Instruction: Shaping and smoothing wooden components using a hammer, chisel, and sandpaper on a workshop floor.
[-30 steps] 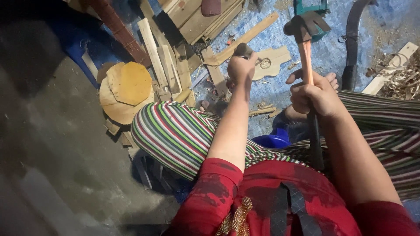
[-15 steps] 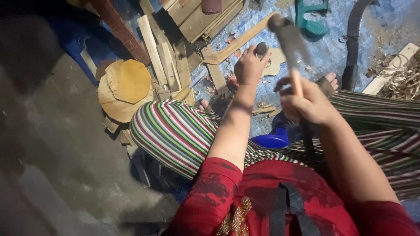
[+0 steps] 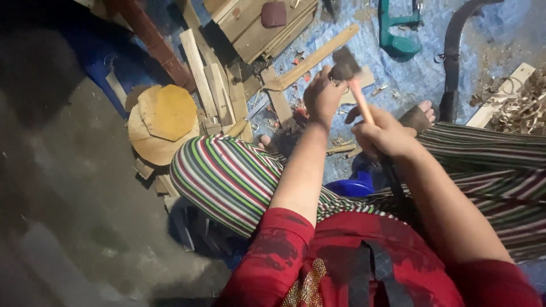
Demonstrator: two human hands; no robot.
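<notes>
My right hand (image 3: 384, 133) grips the pale wooden handle of a hammer (image 3: 359, 98). Its dark head sits right on top of my left fist. My left hand (image 3: 321, 98) is closed around a small upright tool, of which almost nothing shows. The fist is held over a pale flat wood piece (image 3: 367, 77) on the blue tarp (image 3: 432, 74). My knees in striped trousers (image 3: 227, 176) frame the spot, and a bare foot (image 3: 420, 116) lies just right of the hammer.
A long wooden strip (image 3: 318, 57) lies beyond my left hand. Stacked wooden discs (image 3: 165, 116) and loose slats (image 3: 219, 91) are on the left. A green clamp (image 3: 398, 34), a dark curved bar (image 3: 454, 57) and wood shavings (image 3: 520, 105) lie to the right.
The hammer, raised upright a second ago, has swung down and to the left onto the top of my left fist. The left hand has stayed in place.
</notes>
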